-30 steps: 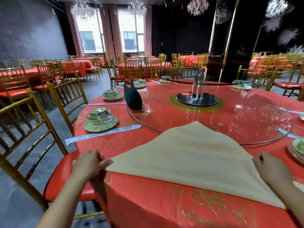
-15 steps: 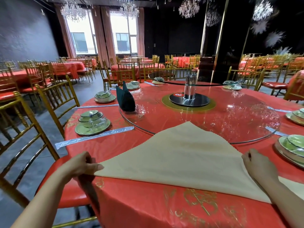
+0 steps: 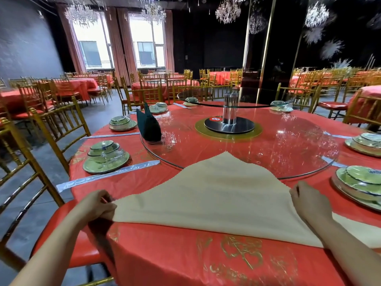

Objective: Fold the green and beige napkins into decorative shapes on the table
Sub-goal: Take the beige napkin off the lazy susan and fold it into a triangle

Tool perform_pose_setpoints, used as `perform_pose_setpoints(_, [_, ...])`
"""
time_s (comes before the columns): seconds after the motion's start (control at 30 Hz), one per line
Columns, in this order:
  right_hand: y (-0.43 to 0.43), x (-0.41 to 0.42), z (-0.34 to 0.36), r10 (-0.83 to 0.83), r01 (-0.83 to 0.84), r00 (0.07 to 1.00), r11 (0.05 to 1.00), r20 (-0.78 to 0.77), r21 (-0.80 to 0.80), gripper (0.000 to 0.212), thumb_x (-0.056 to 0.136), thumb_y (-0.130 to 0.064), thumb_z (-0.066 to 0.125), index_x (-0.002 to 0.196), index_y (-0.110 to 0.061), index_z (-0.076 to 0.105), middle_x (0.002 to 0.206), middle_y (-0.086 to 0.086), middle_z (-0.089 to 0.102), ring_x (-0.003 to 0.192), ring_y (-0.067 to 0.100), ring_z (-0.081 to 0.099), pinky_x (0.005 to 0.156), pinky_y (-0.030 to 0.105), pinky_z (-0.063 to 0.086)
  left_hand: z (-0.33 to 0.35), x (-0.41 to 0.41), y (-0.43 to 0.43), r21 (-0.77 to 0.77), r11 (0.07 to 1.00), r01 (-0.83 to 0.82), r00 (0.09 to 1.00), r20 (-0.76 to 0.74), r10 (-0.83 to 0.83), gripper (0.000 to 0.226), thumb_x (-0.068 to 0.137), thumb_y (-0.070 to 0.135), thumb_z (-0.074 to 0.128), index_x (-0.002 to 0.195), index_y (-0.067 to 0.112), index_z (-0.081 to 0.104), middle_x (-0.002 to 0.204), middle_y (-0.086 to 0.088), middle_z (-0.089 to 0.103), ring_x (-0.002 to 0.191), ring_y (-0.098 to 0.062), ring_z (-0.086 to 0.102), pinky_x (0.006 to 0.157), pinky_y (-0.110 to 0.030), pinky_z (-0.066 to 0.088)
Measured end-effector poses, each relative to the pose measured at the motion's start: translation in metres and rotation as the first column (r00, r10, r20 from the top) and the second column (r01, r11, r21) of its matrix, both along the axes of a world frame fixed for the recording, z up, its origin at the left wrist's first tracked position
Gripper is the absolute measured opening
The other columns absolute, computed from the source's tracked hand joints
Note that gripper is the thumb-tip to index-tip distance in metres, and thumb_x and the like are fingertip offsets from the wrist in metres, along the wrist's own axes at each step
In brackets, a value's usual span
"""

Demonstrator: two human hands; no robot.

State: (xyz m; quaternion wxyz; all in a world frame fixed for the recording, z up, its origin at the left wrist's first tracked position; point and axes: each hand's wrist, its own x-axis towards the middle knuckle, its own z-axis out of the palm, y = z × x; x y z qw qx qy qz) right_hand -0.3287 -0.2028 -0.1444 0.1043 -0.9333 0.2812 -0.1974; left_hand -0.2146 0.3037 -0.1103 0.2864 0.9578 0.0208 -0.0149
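Chairs with gold frames and red seats stand along the left side of a round desk (image 3: pixel 156 254) covered in a red cloth with gold print. On that left side sit 2 place settings, each a stack of green-rimmed dishes; the nearer stack (image 3: pixel 106 156) has a wrapped strip of cutlery (image 3: pixel 107 176) lying just in front of it.

The left hand (image 3: pixel 97 207) rests at the near left edge of the desk, its fingers (image 3: pixel 108 211) pinched on the left corner of the beige napkin (image 3: pixel 216 199). That napkin lies flat as a wide triangle in front of the person, its long edge toward the desk's near rim and its tip reaching up onto the glass turntable (image 3: pixel 268 145).

On the turntable's left rim stands the green napkin (image 3: pixel 148 125), folded upright with 2 points on top. At the turntable's centre a clear cylinder (image 3: pixel 230 109) rises from a dark disc and carries a smaller glass shelf.

The right hand (image 3: pixel 309 203) lies on the napkin's right part, its fingers curled down onto the cloth; whether they grip the fabric or only press it I cannot tell. Beyond it, at the right edge, more stacked dishes (image 3: pixel 362 182) sit touching the desk.
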Motion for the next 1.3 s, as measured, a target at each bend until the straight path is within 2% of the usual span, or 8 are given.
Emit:
perform_pose_setpoints(0.17, [0.001, -0.002, 0.003, 0.005, -0.005, 0.999, 1.0, -0.054, -0.009, 0.018, 0.096, -0.022, 0.04, 0.083, -0.012, 0.043, 0.071, 0.003, 0.049, 0.069, 0.028, 0.048, 0.062, 0.034, 0.029, -0.012, 0.003, 0.006, -0.011, 0.997, -0.081, 0.996, 0.024, 0.081, 0.022, 0.079, 0.011, 0.072, 0.065, 0.01, 0.055, 0.068, -0.012, 0.058, 0.067, -0.025, 0.051, 0.054, -0.027, 0.031])
perform_pose_setpoints(0.33, [0.02, -0.007, 0.019, -0.009, 0.005, 0.989, 1.0, -0.15, -0.026, 0.028, 0.094, -0.033, 0.041, 0.109, -0.012, 0.051, 0.116, 0.01, 0.054, 0.11, 0.029, 0.049, 0.082, 0.037, 0.035, -0.007, -0.01, -0.032, 0.352, 0.93, -0.11, 0.952, 0.305, -0.003, 0.026, 0.078, 0.036, 0.067, 0.096, 0.016, 0.067, 0.107, -0.014, 0.065, 0.1, -0.035, 0.058, 0.084, -0.038, 0.039])
perform_pose_setpoints(0.43, [0.035, -0.026, 0.017, 0.056, -0.069, 0.984, 0.995, -0.171, -0.068, 0.035, 0.094, -0.036, 0.041, 0.121, -0.015, 0.046, 0.127, 0.006, 0.045, 0.12, 0.028, 0.04, 0.093, 0.037, 0.033, -0.008, -0.035, -0.101, 0.209, 0.927, 0.312, 0.77, 0.517, -0.375, 0.043, 0.069, 0.049, 0.057, 0.089, 0.013, 0.069, 0.089, -0.011, 0.068, 0.081, -0.031, 0.063, 0.072, -0.034, 0.046])
perform_pose_setpoints(0.57, [0.019, -0.065, 0.017, 0.072, -0.076, 0.995, 0.996, -0.075, -0.052, 0.04, 0.093, -0.035, 0.045, 0.13, -0.019, 0.045, 0.139, 0.003, 0.039, 0.127, 0.026, 0.036, 0.101, 0.037, 0.028, -0.024, -0.063, -0.183, 0.337, 0.662, 0.669, 0.48, 0.485, -0.731, 0.036, 0.086, 0.06, 0.037, 0.099, 0.032, 0.057, 0.097, 0.005, 0.069, 0.091, -0.009, 0.059, 0.073, -0.024, 0.051])
perform_pose_setpoints(0.7, [-0.042, -0.108, 0.03, -0.199, 0.201, 0.974, 0.98, -0.108, 0.006, 0.035, 0.091, -0.038, 0.049, 0.112, -0.012, 0.057, 0.119, 0.015, 0.055, 0.113, 0.034, 0.049, 0.092, 0.039, 0.039, -0.038, -0.067, -0.213, 0.298, 0.677, 0.673, 0.565, 0.383, -0.731, 0.044, 0.079, 0.062, 0.031, 0.097, 0.036, 0.061, 0.103, 0.014, 0.064, 0.1, -0.016, 0.06, 0.076, -0.035, 0.048])
perform_pose_setpoints(0.8, [-0.066, -0.14, 0.033, -0.159, 0.169, 0.985, 0.963, -0.063, 0.211, 0.031, 0.087, -0.035, 0.058, 0.068, -0.013, 0.052, 0.076, 0.01, 0.058, 0.08, 0.03, 0.058, 0.064, 0.036, 0.039, -0.052, -0.062, -0.212, 0.383, 0.679, 0.626, 0.589, 0.338, -0.734, 0.059, 0.076, 0.068, 0.021, 0.106, 0.034, 0.059, 0.113, 0.017, 0.057, 0.107, -0.015, 0.053, 0.076, -0.031, 0.036])
perform_pose_setpoints(0.9, [-0.07, -0.164, 0.024, -0.077, 0.096, 0.994, 0.949, -0.074, 0.301, 0.042, 0.086, -0.031, 0.062, 0.054, -0.018, 0.039, 0.054, -0.003, 0.043, 0.053, 0.013, 0.04, 0.05, 0.029, 0.026, -0.058, -0.065, -0.21, 0.409, 0.693, 0.593, 0.591, 0.364, -0.72, 0.058, 0.077, 0.067, 0.024, 0.108, 0.032, 0.059, 0.116, 0.013, 0.058, 0.108, -0.018, 0.055, 0.078, -0.032, 0.037])
perform_pose_setpoints(1.3, [-0.055, -0.173, -0.005, -0.034, 0.01, 0.992, 0.981, 0.12, 0.195, 0.035, 0.079, -0.028, 0.071, 0.065, -0.031, 0.039, 0.076, -0.005, 0.044, 0.079, 0.021, 0.047, 0.064, 0.032, 0.032, -0.056, -0.075, -0.213, 0.305, 0.787, 0.537, 0.732, 0.296, -0.614, 0.072, 0.066, 0.078, 0.014, 0.116, 0.043, 0.053, 0.126, 0.024, 0.045, 0.124, -0.008, 0.039, 0.101, -0.037, 0.02])
